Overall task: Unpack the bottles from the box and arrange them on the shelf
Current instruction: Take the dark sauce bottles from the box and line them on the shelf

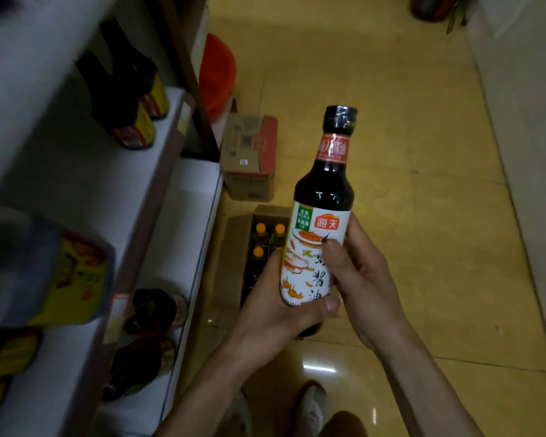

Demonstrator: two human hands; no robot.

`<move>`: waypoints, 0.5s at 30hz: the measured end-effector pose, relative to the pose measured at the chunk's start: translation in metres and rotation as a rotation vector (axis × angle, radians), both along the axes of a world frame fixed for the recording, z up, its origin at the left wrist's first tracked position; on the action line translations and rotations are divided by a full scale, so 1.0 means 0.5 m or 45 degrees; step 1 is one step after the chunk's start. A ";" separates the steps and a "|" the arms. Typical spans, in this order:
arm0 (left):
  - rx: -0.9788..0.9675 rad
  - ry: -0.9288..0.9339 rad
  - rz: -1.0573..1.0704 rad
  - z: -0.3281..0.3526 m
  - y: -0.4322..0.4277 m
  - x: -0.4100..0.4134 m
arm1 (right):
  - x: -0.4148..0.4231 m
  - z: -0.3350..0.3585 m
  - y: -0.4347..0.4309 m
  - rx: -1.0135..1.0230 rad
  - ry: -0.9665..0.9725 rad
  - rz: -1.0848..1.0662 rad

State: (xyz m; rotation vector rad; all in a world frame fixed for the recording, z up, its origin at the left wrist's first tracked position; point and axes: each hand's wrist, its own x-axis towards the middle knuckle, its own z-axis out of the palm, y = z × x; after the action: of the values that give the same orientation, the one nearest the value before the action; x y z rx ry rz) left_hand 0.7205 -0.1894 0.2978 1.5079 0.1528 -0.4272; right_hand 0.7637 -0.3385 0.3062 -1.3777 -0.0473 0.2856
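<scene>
Clasping the bottle point(320, 216) upright, left hand point(278, 313) round its base, right hand point(361, 279) at the label, likely to read it. Held above the open box point(236, 253), right of the shelf point(85, 184).

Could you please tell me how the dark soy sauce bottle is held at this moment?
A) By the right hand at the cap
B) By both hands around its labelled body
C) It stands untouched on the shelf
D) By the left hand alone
B: the left hand wraps the lower part of the soy sauce bottle, and the right hand grips its labelled side, thumb on the label.
</scene>
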 end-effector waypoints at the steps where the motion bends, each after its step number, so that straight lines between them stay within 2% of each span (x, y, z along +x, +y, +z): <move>1: -0.009 -0.001 0.005 0.057 0.001 -0.005 | -0.003 0.055 -0.001 0.000 0.005 0.027; 7: 0.037 -0.065 0.032 0.388 0.001 -0.048 | -0.021 0.383 -0.011 -0.024 -0.111 0.153; 15: 0.084 -0.328 0.203 0.667 -0.020 -0.095 | -0.032 0.696 -0.015 -0.006 -0.348 0.366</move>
State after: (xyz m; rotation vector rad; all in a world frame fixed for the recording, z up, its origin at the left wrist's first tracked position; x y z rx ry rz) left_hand 0.6733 -0.1994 0.6314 1.5879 0.0838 -0.0998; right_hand 0.7477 -0.3460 0.6544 -1.4070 -0.4740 0.3347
